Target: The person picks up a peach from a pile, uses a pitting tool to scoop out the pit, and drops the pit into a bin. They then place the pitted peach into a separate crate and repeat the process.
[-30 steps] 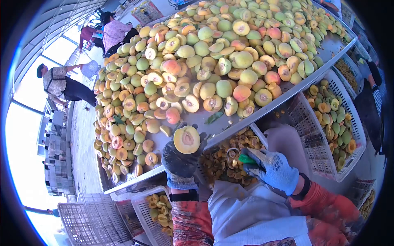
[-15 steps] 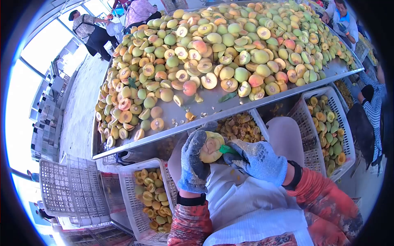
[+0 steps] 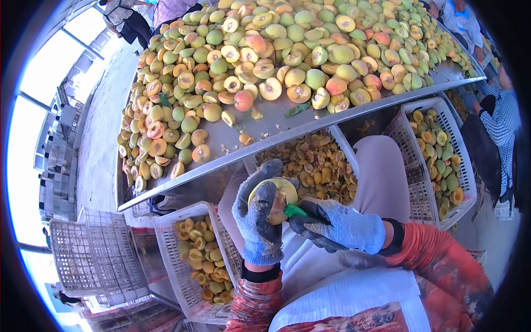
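In my left hand [image 3: 259, 218], gloved in blue and grey, is a cut fruit half [image 3: 281, 200], its open face turned to the right. The thumb lies across the fruit's face. My right hand [image 3: 337, 224], in the same kind of glove, is closed around a small tool with a green handle [image 3: 295, 211]. The tool's tip reaches the fruit's cut face and is partly hidden there. Below both hands, a crate of pits and scraps [image 3: 354, 160] stands between my knees.
A metal table [image 3: 265, 143] heaped with halved fruit [image 3: 271, 88] spans the front. Crates of fruit halves stand at left [image 3: 166, 260] and right [image 3: 468, 166]. Stacked crates [image 3: 91, 260] are at far left. People work at the upper left [image 3: 130, 22] and right [image 3: 500, 122].
The view has tilted down and shifted, so the table sits higher. My left thumb now lies across the fruit's face, and the fruit has turned in my left hand.
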A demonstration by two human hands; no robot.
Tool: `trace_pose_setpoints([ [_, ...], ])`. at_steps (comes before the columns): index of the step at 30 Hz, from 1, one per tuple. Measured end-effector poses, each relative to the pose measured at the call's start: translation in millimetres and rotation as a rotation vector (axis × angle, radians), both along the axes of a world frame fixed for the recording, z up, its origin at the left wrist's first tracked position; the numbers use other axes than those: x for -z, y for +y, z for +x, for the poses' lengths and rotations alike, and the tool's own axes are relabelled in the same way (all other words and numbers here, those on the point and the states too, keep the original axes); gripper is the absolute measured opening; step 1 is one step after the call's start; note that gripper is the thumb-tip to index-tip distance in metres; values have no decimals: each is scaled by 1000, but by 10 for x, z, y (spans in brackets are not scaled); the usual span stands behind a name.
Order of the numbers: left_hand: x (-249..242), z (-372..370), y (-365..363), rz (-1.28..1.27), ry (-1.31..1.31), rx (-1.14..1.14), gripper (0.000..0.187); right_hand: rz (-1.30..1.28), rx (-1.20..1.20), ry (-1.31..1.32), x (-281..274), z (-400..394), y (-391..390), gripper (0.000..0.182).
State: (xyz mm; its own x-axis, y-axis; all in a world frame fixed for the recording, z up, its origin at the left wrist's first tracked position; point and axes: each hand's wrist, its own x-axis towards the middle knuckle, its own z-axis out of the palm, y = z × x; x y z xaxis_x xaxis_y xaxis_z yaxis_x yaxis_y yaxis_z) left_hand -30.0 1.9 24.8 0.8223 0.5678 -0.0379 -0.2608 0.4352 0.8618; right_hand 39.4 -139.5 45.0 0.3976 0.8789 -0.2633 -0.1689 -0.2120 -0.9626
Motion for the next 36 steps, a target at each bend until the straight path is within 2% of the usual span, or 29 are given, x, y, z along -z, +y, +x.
trace_pose_setpoints([
  [4,222,132,107,61,80,-18,33,-170,-70,1,169,198,55,31],
  [6,182,206,143,-23,124,-7,32,-159,183,-1225,266,98,91,41],
  [7,265,228,168,-116,118,-42,32,-248,125,-1322,273,86,108,50],
  [8,282,249,170,-209,116,-78,32,-254,126,-1318,306,77,108,50],
  [9,262,260,133,6,117,-109,31,-226,103,-1265,352,68,109,46],
  [10,274,250,127,1,124,-109,31,-195,76,-1213,383,61,110,42],
  [11,288,231,126,241,186,-182,32,-198,73,-1205,374,56,109,42],
  [12,298,216,122,484,246,-247,36,-153,29,-972,326,64,103,38],
  [13,305,182,108,579,128,-263,35,-110,-9,-743,260,87,96,33],
  [14,244,178,87,571,132,-255,35,-120,-7,-738,124,117,101,33],
  [16,66,182,100,523,135,-184,36,-212,-121,-48,-144,160,134,28],
  [17,112,206,209,544,188,-105,38,-116,-88,-409,106,145,162,30],
  [18,130,195,233,545,190,-108,38,-114,-91,-408,231,139,173,30],
  [20,133,194,277,149,344,-21,29,-176,-156,-776,321,157,210,33],
  [21,137,193,275,230,320,-29,28,-177,-153,-773,302,164,206,33],
  [22,127,166,270,228,322,-27,28,-85,-166,-608,254,171,192,34],
  [23,95,157,267,403,241,-47,27,7,-178,-459,200,221,196,35],
  [24,68,161,267,578,147,-65,27,2,-172,-480,170,250,203,35],
  [25,54,145,293,444,239,-44,27,-79,-245,-130,127,280,203,37],
  [26,70,173,314,424,180,-19,28,-160,-304,216,76,320,189,39],
  [28,95,301,414,401,266,72,28,-36,-276,259,196,441,217,39],
  [30,34,423,371,381,221,63,28,-25,-227,176,280,544,273,36],
  [32,98,491,272,297,135,-61,29,-30,-46,-8,229,558,294,37],
  [33,152,518,220,413,98,-133,29,80,65,-680,614,507,325,39],
  [34,271,542,231,411,80,-126,29,-170,98,-873,495,411,280,40],
  [36,255,637,199,770,83,-216,28,-323,64,-963,457,337,254,37],
])
